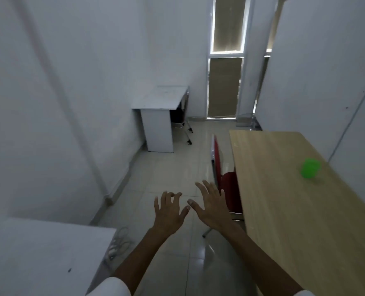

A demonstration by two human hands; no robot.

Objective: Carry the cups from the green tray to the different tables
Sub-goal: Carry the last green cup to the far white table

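- Two hands of mine are out in front of me over the tiled floor (pixel 168 167), palms down, holding nothing.
- My left hand (pixel 168 212) has its fingers spread and slightly curled at the tips, loose, gripping nothing.
- My right hand (pixel 212 205) is flat with fingers splayed, also empty; its thumb tip sits just beside my left thumb, though I cannot tell whether they touch.
- White sleeves (pixel 110 288) show at the bottom edge on both forearms.
- At my near left is the corner of a white table (pixel 38 253), with a tangle of pale cables (pixel 118 242) on the floor beside it.
- To my right runs a wooden desk (pixel 295 199); its long left edge lies just beside my right forearm.
- A red chair (pixel 224 182) is tucked against that left edge, its seat partly under the top, just past my right fingertips.
- One green cup (pixel 310 168), blurred, stands on the wooden desk close to its right edge, about midway along, well apart from both hands.
- Farther off, a white desk (pixel 162 99) stands against the left wall with a dark chair (pixel 180 120) under it.
- Beyond it is a tall door (pixel 225 82) with covered panes.
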